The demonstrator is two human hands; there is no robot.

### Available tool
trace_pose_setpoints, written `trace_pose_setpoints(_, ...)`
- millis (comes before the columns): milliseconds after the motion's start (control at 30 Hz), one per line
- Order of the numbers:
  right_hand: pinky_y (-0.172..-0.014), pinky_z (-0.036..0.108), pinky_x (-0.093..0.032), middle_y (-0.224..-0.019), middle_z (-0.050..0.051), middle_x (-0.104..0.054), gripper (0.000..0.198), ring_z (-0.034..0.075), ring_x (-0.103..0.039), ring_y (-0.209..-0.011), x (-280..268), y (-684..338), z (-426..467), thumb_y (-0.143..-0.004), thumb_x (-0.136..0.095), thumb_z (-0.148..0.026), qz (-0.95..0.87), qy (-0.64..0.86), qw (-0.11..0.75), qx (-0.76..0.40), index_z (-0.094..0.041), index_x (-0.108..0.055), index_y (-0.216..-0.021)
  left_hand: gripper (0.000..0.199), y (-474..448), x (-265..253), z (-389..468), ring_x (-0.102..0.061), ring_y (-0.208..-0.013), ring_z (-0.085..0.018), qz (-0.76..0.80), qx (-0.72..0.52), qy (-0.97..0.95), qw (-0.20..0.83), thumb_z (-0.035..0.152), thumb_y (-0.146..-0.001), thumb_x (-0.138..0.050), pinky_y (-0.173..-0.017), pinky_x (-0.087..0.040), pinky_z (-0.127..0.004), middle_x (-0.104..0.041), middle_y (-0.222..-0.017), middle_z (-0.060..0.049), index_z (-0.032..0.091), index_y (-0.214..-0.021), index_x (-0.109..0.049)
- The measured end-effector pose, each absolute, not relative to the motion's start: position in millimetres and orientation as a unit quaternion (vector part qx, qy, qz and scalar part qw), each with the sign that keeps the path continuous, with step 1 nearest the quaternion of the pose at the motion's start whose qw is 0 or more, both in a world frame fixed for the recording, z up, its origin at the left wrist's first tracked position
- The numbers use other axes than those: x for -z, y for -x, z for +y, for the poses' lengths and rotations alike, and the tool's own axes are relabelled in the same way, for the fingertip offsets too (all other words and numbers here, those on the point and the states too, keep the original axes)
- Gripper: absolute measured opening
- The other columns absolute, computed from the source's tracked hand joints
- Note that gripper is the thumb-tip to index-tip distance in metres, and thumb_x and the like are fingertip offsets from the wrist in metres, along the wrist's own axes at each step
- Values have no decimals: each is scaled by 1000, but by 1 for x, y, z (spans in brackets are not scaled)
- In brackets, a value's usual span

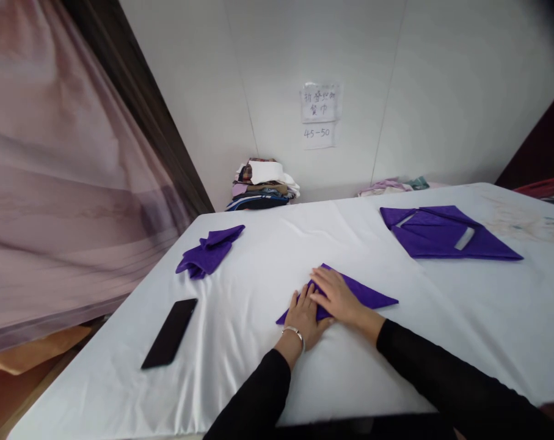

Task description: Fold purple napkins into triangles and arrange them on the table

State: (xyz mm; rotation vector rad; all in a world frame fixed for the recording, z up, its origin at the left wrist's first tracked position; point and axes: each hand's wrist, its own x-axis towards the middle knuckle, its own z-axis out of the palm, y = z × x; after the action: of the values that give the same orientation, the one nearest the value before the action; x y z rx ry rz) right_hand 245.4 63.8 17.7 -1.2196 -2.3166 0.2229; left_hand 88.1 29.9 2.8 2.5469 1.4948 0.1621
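Observation:
A purple cloth napkin [366, 293], folded into a triangle, lies on the white-covered table in front of me. My left hand [304, 318], with a silver bracelet at the wrist, rests flat on its left part, fingers spread. On its upper middle lies my right hand [336, 296], fingers stretched out and close beside the left fingertips. Both palms hide part of the cloth. One corner points right, past my right hand, and another shows at the left by my left hand.
A crumpled purple cloth [210, 250] and a black phone-like slab [170, 333] lie at left. Folded purple cloths [441, 235] with pale strips are at the back right. Stacked clothes [261, 186] stand behind the white tablecloth [240, 379]; paper signs [321, 116] hang on the wall.

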Motion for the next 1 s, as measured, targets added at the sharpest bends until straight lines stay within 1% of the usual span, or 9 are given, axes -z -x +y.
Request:
trace_pose_setpoints(100, -108, 46, -15, -145, 7, -30, 58, 23, -21, -133, -20, -232, 51, -90, -32, -52, -885, 399, 188, -147, -22, -29, -139, 67, -89, -4, 31, -10, -136, -26, 503, -52, -859, 81, 51, -84, -33, -111, -9, -47, -21, -148, -7, 18, -141, -20)
trace_pose_setpoints(233, -109, 46, -10, -146, 10, -27, 64, 22, -15, -135, -13, -251, 59, -89, -28, -57, -886, 415, 145, -151, -19, -27, -140, 74, -91, -9, 32, -10, -136, -26, 508, -24, -857, 86, 57, -83, -31, -111, -11, -48, -20, -148, -10, 11, -140, -22)
trace_pose_setpoints(300, -109, 45, -9, -145, 10, -28, 64, 21, -15, -135, -10, -270, 66, -89, -29, -57, -880, 434, 141, -128, -19, -27, -140, 78, -90, -11, 33, -10, -136, -26, 510, -16, -856, 89, 62, -83, -27, -110, -12, -48, -19, -148, -12, 8, -139, -24)
trace_pose_setpoints(467, -109, 46, -11, -146, 7, -27, 62, 22, -16, -135, -5, -318, 75, -88, -28, -58, -853, 498, 128, -93, -24, -25, -141, 78, -89, -12, 32, -11, -136, -26, 507, -26, -857, 84, 63, -83, -23, -110, -12, -48, -19, -148, -12, 9, -139, -25)
trace_pose_setpoints(733, -106, 50, -15, -145, 10, -29, 61, 25, -21, -134, 3, -384, 76, -90, -23, -56, -802, 590, 77, -56, -21, -31, -138, 78, -90, -7, 33, -10, -136, -26, 510, -26, -856, 74, 63, -83, -22, -110, -13, -47, -19, -148, -10, 10, -139, -24)
trace_pose_setpoints(800, -105, 52, -15, -144, 12, -30, 60, 26, -22, -133, 1, -391, 72, -90, -22, -54, -781, 619, 77, -37, -18, -33, -138, 77, -90, -5, 33, -10, -136, -25, 510, -33, -856, 73, 64, -83, -21, -110, -12, -47, -19, -148, -10, 11, -140, -23)
trace_pose_setpoints(867, -105, 52, -14, -144, 12, -30, 60, 26, -21, -134, -5, -383, 67, -91, -23, -53, -773, 627, 98, -22, -17, -33, -137, 77, -90, -4, 33, -10, -137, -25, 508, -36, -857, 73, 64, -83, -20, -110, -12, -46, -19, -148, -9, 11, -140, -23)
trace_pose_setpoints(933, -107, 50, -10, -145, 11, -28, 60, 25, -18, -134, -12, -357, 61, -90, -25, -54, -793, 596, 125, -30, -18, -33, -138, 77, -90, -5, 33, -10, -136, -25, 507, -36, -858, 73, 63, -83, -22, -110, -12, -47, -19, -148, -10, 12, -140, -22)
trace_pose_setpoints(1000, -108, 47, -8, -146, 9, -26, 60, 23, -17, -135, -19, -320, 56, -89, -27, -55, -832, 533, 139, -64, -20, -31, -138, 75, -91, -7, 33, -11, -136, -26, 509, -33, -857, 72, 62, -84, -24, -110, -12, -47, -19, -148, -10, 12, -140, -23)
